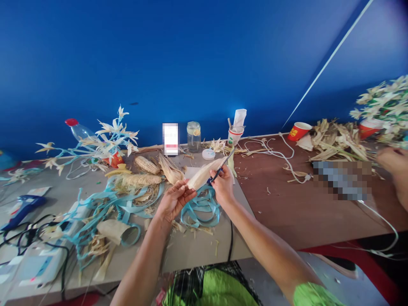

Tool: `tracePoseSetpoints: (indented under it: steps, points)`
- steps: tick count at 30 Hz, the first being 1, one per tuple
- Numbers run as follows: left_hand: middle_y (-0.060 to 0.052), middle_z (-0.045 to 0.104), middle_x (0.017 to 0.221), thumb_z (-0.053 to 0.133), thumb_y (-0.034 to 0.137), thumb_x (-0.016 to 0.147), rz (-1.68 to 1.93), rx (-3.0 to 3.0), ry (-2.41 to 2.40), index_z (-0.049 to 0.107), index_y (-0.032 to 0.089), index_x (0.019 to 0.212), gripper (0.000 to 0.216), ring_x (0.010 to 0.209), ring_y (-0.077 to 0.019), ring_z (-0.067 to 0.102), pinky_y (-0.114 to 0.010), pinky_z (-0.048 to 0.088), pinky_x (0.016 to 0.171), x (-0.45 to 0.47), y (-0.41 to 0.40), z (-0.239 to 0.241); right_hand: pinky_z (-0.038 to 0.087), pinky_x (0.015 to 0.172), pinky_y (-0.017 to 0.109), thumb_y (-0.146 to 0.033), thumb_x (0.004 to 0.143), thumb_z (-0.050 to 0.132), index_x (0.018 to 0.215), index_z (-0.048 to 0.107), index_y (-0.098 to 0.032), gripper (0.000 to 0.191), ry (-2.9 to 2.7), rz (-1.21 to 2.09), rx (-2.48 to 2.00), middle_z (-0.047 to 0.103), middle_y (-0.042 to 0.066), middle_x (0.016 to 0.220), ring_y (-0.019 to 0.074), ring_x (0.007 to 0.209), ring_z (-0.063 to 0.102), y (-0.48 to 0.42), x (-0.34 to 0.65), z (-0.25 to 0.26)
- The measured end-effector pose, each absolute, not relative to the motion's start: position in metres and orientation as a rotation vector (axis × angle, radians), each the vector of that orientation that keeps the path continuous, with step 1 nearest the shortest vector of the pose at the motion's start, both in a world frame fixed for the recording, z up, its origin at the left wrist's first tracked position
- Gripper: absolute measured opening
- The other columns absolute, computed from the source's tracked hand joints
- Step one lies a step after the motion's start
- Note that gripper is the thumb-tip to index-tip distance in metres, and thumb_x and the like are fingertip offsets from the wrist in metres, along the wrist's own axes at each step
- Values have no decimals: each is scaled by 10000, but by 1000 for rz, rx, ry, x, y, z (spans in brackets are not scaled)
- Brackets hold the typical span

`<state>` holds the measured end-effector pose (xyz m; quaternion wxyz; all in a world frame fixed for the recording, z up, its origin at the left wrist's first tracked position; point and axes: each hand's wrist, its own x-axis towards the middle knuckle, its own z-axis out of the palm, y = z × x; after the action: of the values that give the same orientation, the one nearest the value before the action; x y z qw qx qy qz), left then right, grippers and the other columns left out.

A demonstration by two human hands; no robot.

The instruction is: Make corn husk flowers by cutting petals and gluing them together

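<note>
My left hand (175,199) pinches the near end of a pale corn husk (204,173) between thumb and fingers. Around the handles of dark scissors (217,172) my right hand (223,185) is closed, and the blades point up and away along the husk's right edge. Whether the blades touch the husk, I cannot tell. Below both hands a loose coil of light blue ribbon (200,208) lies on the table. Just left of the husk rests a bunch of dried husk (171,169), beside corn cobs (147,165).
Husk flowers on blue stems (116,131) stand at the back left. A blue glue gun (24,210) and a white power strip (44,259) with cables lie at left. Along the wall are a glass jar (194,138) and paper cups (298,131). Another person's hand (395,163) is at far right.
</note>
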<state>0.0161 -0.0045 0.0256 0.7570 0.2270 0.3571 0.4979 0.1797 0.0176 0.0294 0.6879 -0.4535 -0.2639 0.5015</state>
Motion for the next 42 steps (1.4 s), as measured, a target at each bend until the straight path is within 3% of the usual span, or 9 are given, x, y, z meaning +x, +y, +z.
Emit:
tracePoseSetpoints:
  steps: [6, 13, 24, 31, 42]
  points:
    - [-23, 569, 681, 694, 91, 689, 997, 459, 710, 603, 99, 930, 258, 574, -63, 546, -146, 454, 496, 16, -4, 23, 329, 435, 184, -288, 634, 669, 807, 463, -214, 279, -657, 1052, -1027, 487, -74, 634, 62, 490, 403, 17, 177, 30]
    - [65, 425, 588, 736, 99, 638, 1031, 457, 704, 560, 118, 866, 288, 426, 7, 309, -97, 253, 375, 14, -1, 19, 293, 399, 174, -299, 648, 671, 743, 416, -212, 286, -729, 1048, -1020, 413, -98, 563, 52, 450, 371, 18, 176, 22]
    - [0, 576, 634, 759, 99, 585, 933, 482, 797, 586, 97, 907, 365, 395, 11, 301, -119, 206, 359, 14, -5, 22, 300, 404, 174, -277, 655, 653, 782, 437, -210, 259, -764, 1033, -955, 464, -81, 618, 45, 458, 375, 17, 180, 30]
    - [28, 576, 615, 800, 166, 549, 935, 632, 855, 542, 149, 960, 485, 408, 3, 313, -134, 199, 402, 15, -8, 30, 273, 359, 171, -282, 645, 669, 805, 453, -213, 278, -810, 1033, -954, 446, -95, 589, 34, 413, 335, 19, 184, 29]
    - [67, 534, 567, 788, 261, 565, 1105, 854, 1047, 570, 162, 997, 494, 423, -21, 372, -162, 217, 411, 9, -5, 26, 217, 345, 164, -227, 616, 696, 769, 425, -222, 311, -647, 1009, -850, 449, -113, 558, 27, 390, 336, 29, 207, 39]
